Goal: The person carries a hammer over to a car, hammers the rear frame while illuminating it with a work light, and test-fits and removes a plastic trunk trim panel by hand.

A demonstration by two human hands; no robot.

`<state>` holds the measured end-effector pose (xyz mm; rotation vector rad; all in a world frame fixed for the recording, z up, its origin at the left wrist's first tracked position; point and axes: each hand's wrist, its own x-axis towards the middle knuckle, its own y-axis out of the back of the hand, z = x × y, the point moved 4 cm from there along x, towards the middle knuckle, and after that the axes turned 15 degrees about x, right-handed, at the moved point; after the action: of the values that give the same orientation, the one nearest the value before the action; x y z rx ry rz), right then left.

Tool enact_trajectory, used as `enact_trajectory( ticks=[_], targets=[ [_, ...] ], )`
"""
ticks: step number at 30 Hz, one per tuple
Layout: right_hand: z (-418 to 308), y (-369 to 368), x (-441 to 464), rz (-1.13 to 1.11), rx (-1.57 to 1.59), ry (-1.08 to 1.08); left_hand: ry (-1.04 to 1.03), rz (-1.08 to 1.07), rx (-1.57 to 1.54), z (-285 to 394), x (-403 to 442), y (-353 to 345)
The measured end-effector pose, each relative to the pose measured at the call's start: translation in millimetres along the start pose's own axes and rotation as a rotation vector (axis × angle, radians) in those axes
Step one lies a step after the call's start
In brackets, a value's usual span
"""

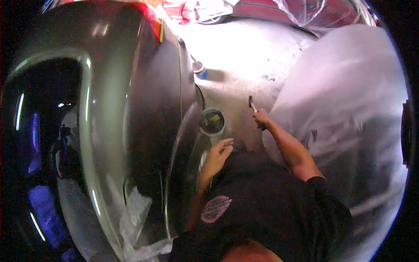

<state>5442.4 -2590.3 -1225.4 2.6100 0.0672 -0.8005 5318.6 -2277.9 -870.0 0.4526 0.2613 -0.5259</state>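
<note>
My right hand (262, 118) is closed around the handle of a small hammer (251, 102), whose dark head points away from me above the floor. My left hand (219, 153) is held low in front of my body with the fingers loosely extended and nothing visible in it. Just beyond that hand stands a round bucket (224, 125); its inside is dark, with something yellowish in it that I cannot make out. The rear side of a dark car (152, 100) rises close to my left.
A small container with a blue lower part (200, 71) stands on the concrete floor (244, 52) beside the car. Grey sheeting (336, 87) covers a large shape on my right. Plastic (139, 214) hangs at the car's near side. A red vehicle (270, 11) is at the far end.
</note>
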Motion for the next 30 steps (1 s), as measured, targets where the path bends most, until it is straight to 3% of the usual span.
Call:
enact_trajectory(
  ticks=[4,7,8,9,10,11,12,13,15,17,20,23,24,25,27,28,30],
  targets=[
    [-83,78,77,0.106,0.143,-0.055,0.111,-0.069,0.056,14,141,30],
    [-76,120,182,0.076,0.127,-0.119,-0.055,-0.004,0.044,26,265,59],
    [-53,125,226,0.052,0.003,-0.057,-0.091,-0.004,0.091,24,301,72],
    [-93,156,223,0.080,0.020,-0.005,-0.104,0.020,0.112,36,340,93],
    [-75,171,266,0.038,-0.087,-0.057,-0.109,0.054,0.123,48,373,111],
    [-66,190,300,0.144,-0.247,0.012,-0.122,0.087,0.139,59,412,130],
    [-149,221,274,0.121,-0.066,-0.180,-0.180,0.120,0.097,67,447,148],
    [-174,236,283,0.078,0.212,-0.342,-0.129,0.112,0.115,78,469,165],
    [-189,259,332,0.096,0.194,-0.326,-0.048,0.096,0.177,107,504,204],
    [-224,277,377,0.124,0.393,-0.339,-0.062,0.033,0.111,101,554,230],
    [-257,290,467,0.128,0.369,-0.374,-0.046,0.112,0.011,105,614,271],
    [-315,303,580,0.015,0.314,-0.349,-0.040,0.255,-0.083,123,683,322],
    [-377,304,590,0.050,0.216,-0.328,-0.087,0.296,-0.135,111,712,337],
    [-394,303,632,-0.008,0.198,-0.265,0.004,0.310,-0.039,134,730,364],
    [-448,292,704,-0.200,0.150,-0.299,-0.005,0.333,-0.397,163,771,398],
    [-498,283,727,-0.290,0.053,-0.164,-0.007,0.348,-0.469,179,789,417],
    [-551,258,779,-0.484,-0.020,-0.154,-0.070,0.302,-0.517,210,811,460]
  ],
)
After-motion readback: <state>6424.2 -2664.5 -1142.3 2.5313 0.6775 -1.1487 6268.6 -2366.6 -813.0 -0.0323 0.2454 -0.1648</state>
